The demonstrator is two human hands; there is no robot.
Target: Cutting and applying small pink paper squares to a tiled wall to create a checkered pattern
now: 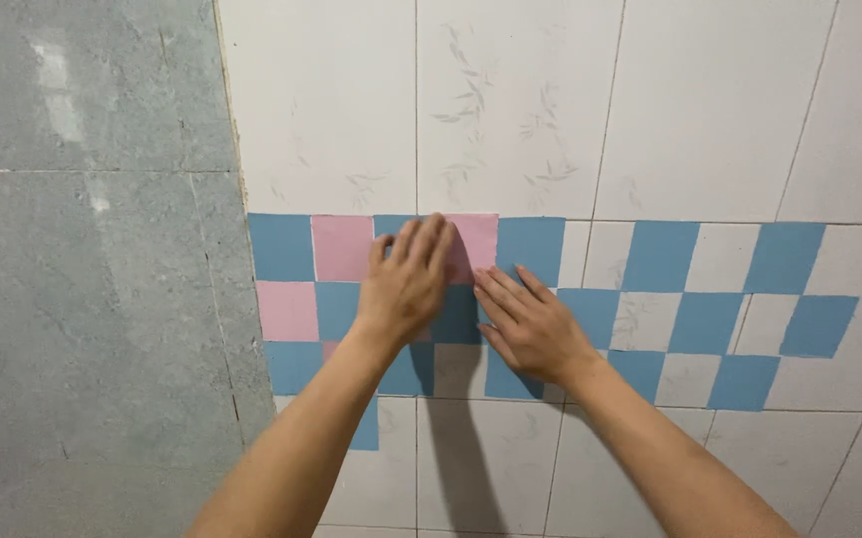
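Fingers flat and spread, gripping nothing: the left hand [406, 284] presses a pink square sticker [473, 247] onto the tiled wall [511, 110], its fingertips over the sticker's left part. The right hand [531, 324] lies open just beside, smoothing below. Two pink squares [341, 249] sit left; the blue-and-white checkers [660, 256] rightward remain uncovered.

Both hands [471, 304] flat on wall [710, 110]
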